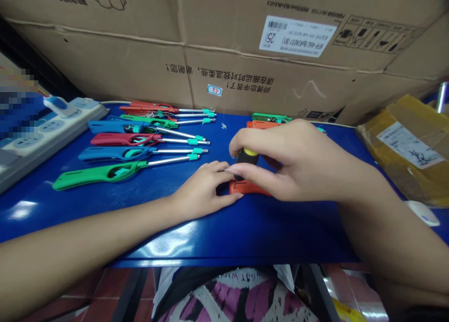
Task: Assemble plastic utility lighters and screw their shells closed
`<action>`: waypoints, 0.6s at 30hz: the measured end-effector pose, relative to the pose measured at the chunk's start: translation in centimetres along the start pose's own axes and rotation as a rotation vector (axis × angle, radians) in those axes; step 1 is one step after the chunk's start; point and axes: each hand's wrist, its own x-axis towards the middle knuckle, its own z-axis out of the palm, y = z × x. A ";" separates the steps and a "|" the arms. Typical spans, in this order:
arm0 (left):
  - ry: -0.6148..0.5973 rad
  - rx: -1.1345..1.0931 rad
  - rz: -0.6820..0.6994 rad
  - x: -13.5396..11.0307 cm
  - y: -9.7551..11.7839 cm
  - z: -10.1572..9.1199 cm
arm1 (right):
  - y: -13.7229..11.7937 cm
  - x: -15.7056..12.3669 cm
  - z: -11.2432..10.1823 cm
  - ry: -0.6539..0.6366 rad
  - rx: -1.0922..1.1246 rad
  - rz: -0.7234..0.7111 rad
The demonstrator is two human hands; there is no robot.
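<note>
My right hand [298, 163] is closed around a short screwdriver [247, 159] with a black and yellow handle. The screwdriver stands almost upright, its shaft tip at the end of an orange lighter handle [247, 187] lying on the blue table. Much of that lighter is hidden under my right hand. My left hand [205, 189] lies flat-wristed on the table and holds the lighter's left end between thumb and fingers. Left of my hands lie several long-necked lighters, among them a green lighter [101, 173] and a blue lighter [117, 154], with teal pieces near their metal tips.
Behind the table [280, 238] stands a large cardboard box [224, 46]. A white power strip [45, 130] runs along the left side. A taped package [407, 149] and a white object [423, 213] are at the right. A green lighter [271, 117] lies beyond my right hand.
</note>
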 end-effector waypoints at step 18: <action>0.015 0.002 0.039 0.0 -0.1 0.1 | 0.3 -0.1 0.2 0.075 -0.120 -0.025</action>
